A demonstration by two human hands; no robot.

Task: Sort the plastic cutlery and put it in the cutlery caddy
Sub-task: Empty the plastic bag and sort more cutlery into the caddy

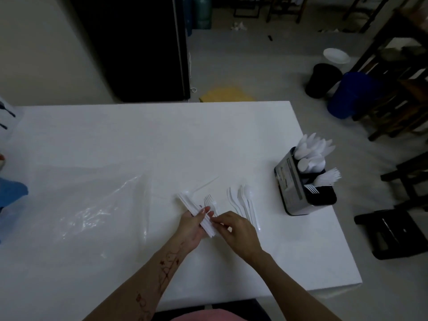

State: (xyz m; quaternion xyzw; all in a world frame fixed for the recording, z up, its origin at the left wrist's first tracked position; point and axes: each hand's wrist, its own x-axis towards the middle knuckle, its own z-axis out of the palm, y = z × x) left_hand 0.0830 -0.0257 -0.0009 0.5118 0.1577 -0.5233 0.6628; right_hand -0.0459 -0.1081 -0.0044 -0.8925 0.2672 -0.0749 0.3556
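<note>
While the left hand grips a cutlery bundle, the right hand pinches its near end.

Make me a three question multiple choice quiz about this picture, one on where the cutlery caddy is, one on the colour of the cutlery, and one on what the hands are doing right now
1. Where does the cutlery caddy stand on the table?
A. near its right edge
B. at its centre
C. on the clear plastic bag

2. What colour is the plastic cutlery?
A. black
B. white
C. blue

3. What is the left hand doing?
A. resting flat on the table
B. reaching into the caddy
C. gripping a bundle of cutlery

Answers:
1. A, the caddy stands by the table's right edge, far from the clear plastic bag on the left.
2. B, the bundle of cutlery, the loose pieces on the table and those in the caddy are all white.
3. C, its fingers curl round the bundle, while the right hand pinches at the bundle's near end.
</note>
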